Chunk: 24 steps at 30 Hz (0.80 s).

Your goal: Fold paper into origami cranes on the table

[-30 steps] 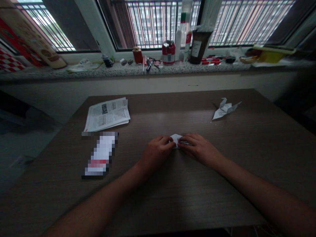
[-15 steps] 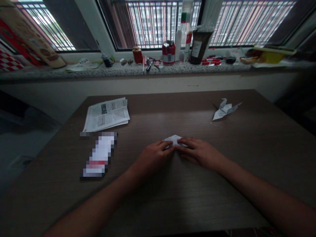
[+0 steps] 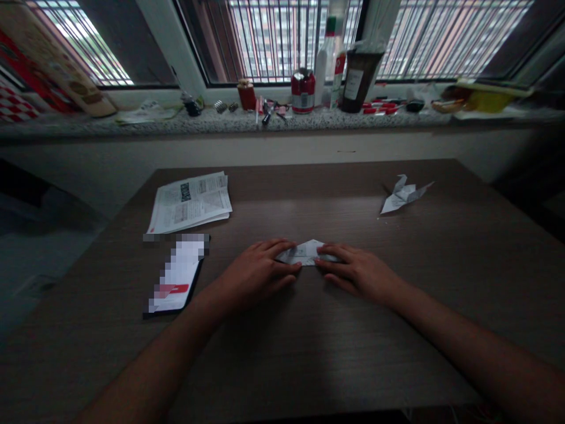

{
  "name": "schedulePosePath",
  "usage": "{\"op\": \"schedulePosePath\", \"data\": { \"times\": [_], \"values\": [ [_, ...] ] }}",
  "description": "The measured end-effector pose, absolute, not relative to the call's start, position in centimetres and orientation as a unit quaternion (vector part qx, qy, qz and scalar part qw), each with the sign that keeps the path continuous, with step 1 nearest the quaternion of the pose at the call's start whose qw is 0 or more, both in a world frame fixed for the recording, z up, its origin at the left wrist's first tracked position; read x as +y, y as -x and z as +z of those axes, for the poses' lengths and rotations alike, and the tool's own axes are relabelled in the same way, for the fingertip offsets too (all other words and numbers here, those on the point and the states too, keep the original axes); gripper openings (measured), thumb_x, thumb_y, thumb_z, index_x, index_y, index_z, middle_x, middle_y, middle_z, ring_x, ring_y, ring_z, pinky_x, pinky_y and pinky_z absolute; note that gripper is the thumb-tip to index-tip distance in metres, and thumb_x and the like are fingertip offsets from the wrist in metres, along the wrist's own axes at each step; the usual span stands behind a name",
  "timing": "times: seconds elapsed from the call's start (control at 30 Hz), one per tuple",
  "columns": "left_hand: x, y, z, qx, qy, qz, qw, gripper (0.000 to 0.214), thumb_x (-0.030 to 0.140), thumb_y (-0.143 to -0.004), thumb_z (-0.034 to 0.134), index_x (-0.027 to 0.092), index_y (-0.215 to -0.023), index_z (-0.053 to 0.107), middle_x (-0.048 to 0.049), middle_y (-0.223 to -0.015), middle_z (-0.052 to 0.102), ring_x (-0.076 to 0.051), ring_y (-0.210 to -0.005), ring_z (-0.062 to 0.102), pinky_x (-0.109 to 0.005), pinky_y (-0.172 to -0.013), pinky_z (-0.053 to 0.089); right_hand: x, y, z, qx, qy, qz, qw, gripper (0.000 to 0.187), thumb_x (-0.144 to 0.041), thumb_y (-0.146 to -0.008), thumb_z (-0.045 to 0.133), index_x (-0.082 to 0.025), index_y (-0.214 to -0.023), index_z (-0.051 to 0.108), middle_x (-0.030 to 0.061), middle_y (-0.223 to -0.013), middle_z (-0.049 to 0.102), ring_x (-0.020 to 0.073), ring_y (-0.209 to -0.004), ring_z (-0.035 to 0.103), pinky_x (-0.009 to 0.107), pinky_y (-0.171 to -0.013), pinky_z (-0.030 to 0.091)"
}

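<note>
A small folded piece of newsprint paper point(image 3: 306, 252) lies flat on the dark wooden table point(image 3: 309, 330), between my two hands. My left hand point(image 3: 253, 274) rests on its left end with fingers stretched out flat, pressing the paper down. My right hand point(image 3: 353, 272) lies on its right end, fingers also flat and pointing left. Part of the paper is hidden under both sets of fingers.
A stack of newspaper sheets point(image 3: 190, 202) lies at the table's far left, with a phone point(image 3: 177, 276) in front of it. A finished folded paper figure point(image 3: 404, 194) sits at the far right. Bottles, a red can point(image 3: 302, 90) and small items line the window sill.
My left hand has slid left and flattened its fingers, uncovering more of the folded paper. The right hand has stayed almost in place.
</note>
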State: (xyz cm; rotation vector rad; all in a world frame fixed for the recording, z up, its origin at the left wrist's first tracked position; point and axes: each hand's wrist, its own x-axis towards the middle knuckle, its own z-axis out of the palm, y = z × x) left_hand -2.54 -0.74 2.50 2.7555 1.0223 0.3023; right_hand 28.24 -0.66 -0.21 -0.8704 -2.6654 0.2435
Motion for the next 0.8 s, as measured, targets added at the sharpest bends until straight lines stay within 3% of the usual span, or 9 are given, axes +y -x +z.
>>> {"op": "schedulePosePath", "data": {
  "times": [0.17, 0.33, 0.43, 0.57, 0.7, 0.8],
  "values": [
    [-0.6, 2.7, 2.9, 0.337, -0.929, 0.114, 0.102, 0.030, 0.032, -0.098, 0.070, 0.035, -0.127, 0.073, -0.0052, -0.153, 0.055, -0.032, -0.138, 0.053, -0.054, -0.113, 0.046, -0.6, -28.4, -0.3, -0.934, 0.303, 0.088, 0.170, 0.043, -0.032, -0.102, 0.063, -0.027, -0.144, 0.062, 0.0109, -0.152, 0.058, 0.0325, -0.137, 0.057, 0.054, -0.108, 0.054],
    [-0.7, 1.7, 2.8, 0.307, -0.936, 0.119, 0.122, 0.031, 0.028, -0.100, 0.067, 0.033, -0.131, 0.071, -0.0054, -0.155, 0.054, -0.030, -0.142, 0.051, -0.053, -0.115, 0.045, 0.0, -28.7, -0.7, -0.932, 0.322, 0.052, 0.156, 0.062, -0.042, -0.099, 0.067, -0.030, -0.157, 0.046, 0.0095, -0.166, 0.039, 0.0343, -0.152, 0.038, 0.060, -0.122, 0.037],
    [-1.0, 1.1, 2.4, 0.278, -0.944, 0.101, 0.145, 0.038, 0.029, -0.102, 0.065, 0.032, -0.140, 0.064, -0.0062, -0.161, 0.047, -0.029, -0.147, 0.045, -0.052, -0.119, 0.042, 0.3, -28.8, -1.0, -0.937, 0.316, 0.040, 0.140, 0.064, -0.043, -0.102, 0.061, -0.026, -0.160, 0.041, 0.0098, -0.167, 0.036, 0.0327, -0.156, 0.030, 0.058, -0.124, 0.032],
    [-1.3, 0.6, 1.9, 0.278, -0.942, 0.085, 0.168, 0.042, 0.033, -0.104, 0.062, 0.029, -0.146, 0.059, -0.0079, -0.162, 0.046, -0.026, -0.148, 0.045, -0.048, -0.121, 0.040, 0.4, -28.9, -1.3, -0.942, 0.303, 0.059, 0.130, 0.064, -0.040, -0.106, 0.054, -0.024, -0.164, 0.031, 0.0092, -0.165, 0.040, 0.0297, -0.155, 0.031, 0.056, -0.126, 0.030],
    [-1.4, 0.3, 1.8, 0.295, -0.938, 0.092, 0.160, 0.053, 0.034, -0.102, 0.065, 0.030, -0.153, 0.050, -0.0079, -0.161, 0.047, -0.027, -0.147, 0.046, -0.049, -0.120, 0.041, 0.5, -29.2, -1.4, -0.941, 0.310, 0.073, 0.111, 0.064, -0.041, -0.108, 0.048, -0.029, -0.166, 0.022, 0.0043, -0.166, 0.039, 0.0277, -0.155, 0.032, 0.056, -0.128, 0.026],
    [-1.5, 0.2, 1.7, 0.302, -0.938, 0.091, 0.145, 0.054, 0.036, -0.100, 0.068, 0.031, -0.152, 0.053, -0.0077, -0.160, 0.049, -0.030, -0.145, 0.047, -0.052, -0.120, 0.040, 0.6, -29.3, -1.5, -0.933, 0.333, 0.066, 0.118, 0.064, -0.041, -0.109, 0.047, -0.032, -0.166, 0.021, 0.0023, -0.166, 0.039, 0.0284, -0.156, 0.030, 0.056, -0.128, 0.026]
  ]
}}
